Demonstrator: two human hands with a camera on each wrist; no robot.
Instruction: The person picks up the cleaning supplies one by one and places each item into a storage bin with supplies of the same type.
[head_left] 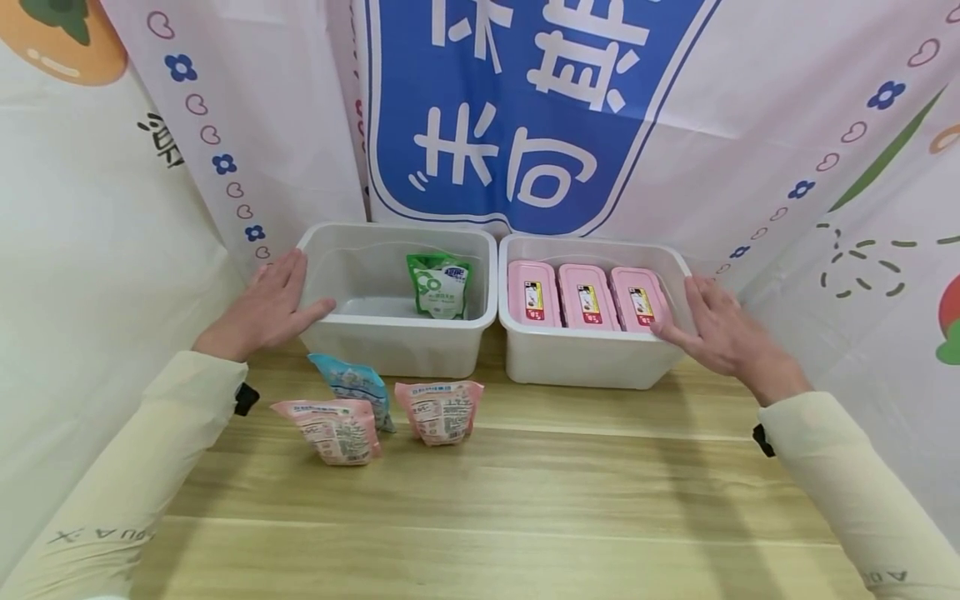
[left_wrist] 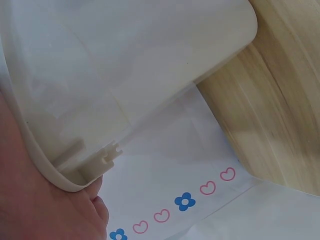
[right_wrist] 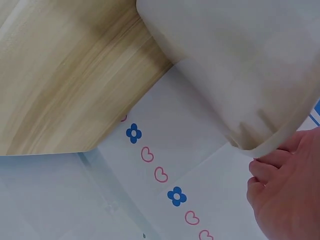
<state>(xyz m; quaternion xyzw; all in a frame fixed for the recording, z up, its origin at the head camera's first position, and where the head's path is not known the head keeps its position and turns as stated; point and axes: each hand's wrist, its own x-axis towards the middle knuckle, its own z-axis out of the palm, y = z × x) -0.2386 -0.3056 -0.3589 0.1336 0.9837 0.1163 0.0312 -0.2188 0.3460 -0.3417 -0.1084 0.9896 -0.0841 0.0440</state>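
Two white plastic bins stand side by side against the back cloth. My left hand (head_left: 272, 304) holds the outer front corner of the left bin (head_left: 390, 346), its thumb over the front rim. My right hand (head_left: 723, 329) holds the right bin (head_left: 592, 362) at its outer front corner. Both wrist views show fingers bent below the rims. A green-and-white pouch (head_left: 441, 287) leans inside the left bin. The right bin holds three pink-lidded boxes (head_left: 588, 296) in a row. Before the left bin stand a blue pouch (head_left: 356, 387) and two pink pouches, left (head_left: 341, 437) and right (head_left: 442, 417).
The bins and pouches stand on a wooden table (head_left: 525, 517). Printed cloth (head_left: 292, 108) hangs behind the bins and along both sides, close to the outer walls of the bins.
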